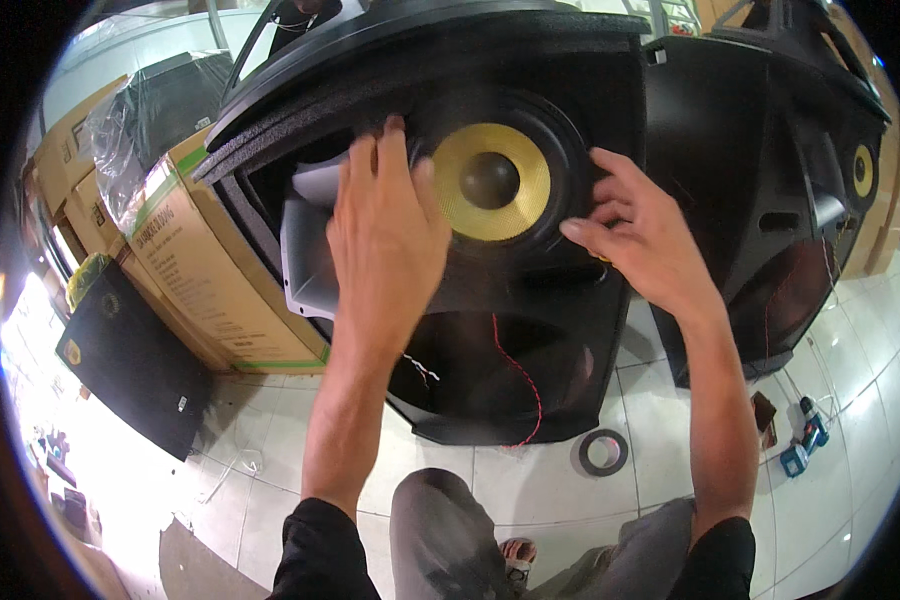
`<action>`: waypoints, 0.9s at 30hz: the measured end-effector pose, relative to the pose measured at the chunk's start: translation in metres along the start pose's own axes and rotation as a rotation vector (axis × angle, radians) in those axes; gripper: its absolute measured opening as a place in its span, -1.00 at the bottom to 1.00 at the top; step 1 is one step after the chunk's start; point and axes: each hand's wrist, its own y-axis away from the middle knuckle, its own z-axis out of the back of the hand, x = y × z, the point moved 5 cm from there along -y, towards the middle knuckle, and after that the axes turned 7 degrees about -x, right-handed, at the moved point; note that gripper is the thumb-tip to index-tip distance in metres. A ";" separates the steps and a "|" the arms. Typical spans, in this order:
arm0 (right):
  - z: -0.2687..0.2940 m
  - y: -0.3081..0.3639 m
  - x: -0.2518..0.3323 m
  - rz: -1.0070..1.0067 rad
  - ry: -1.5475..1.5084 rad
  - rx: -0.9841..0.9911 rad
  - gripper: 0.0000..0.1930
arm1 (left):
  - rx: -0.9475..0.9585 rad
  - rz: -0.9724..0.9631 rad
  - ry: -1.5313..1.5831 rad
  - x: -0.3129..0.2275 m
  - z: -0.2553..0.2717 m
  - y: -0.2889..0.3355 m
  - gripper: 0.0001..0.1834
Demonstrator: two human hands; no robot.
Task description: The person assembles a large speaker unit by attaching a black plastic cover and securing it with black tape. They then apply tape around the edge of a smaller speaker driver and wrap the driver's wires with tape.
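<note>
A round speaker driver with a yellow cone and a dark dome sits face up in the upper part of a large black speaker cabinet. My left hand reaches over its left side, fingers stretched toward the far edge, and holds nothing I can see. At the driver's right rim is my right hand, thumb and fingers apart and loosely bent. A grey horn-shaped piece lies to the left of my left hand, partly covered by it. From the lower cabinet opening hang a twisted red wire and a white wire.
Another black cabinet stands at right with its own yellow driver. Cardboard boxes and a black panel are at left. On the tiled floor lie a roll of black tape and a cordless drill.
</note>
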 end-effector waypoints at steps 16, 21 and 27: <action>0.024 0.007 0.011 0.177 -0.155 0.059 -0.74 | 0.166 0.083 0.647 0.009 0.055 -0.026 -0.78; 0.052 0.047 0.036 0.124 0.010 0.246 -0.68 | 0.291 0.174 0.626 -0.003 0.106 0.040 -0.82; 0.011 0.158 -0.065 -0.523 -0.168 0.633 -0.74 | 0.939 0.492 0.712 0.033 0.043 0.170 -0.82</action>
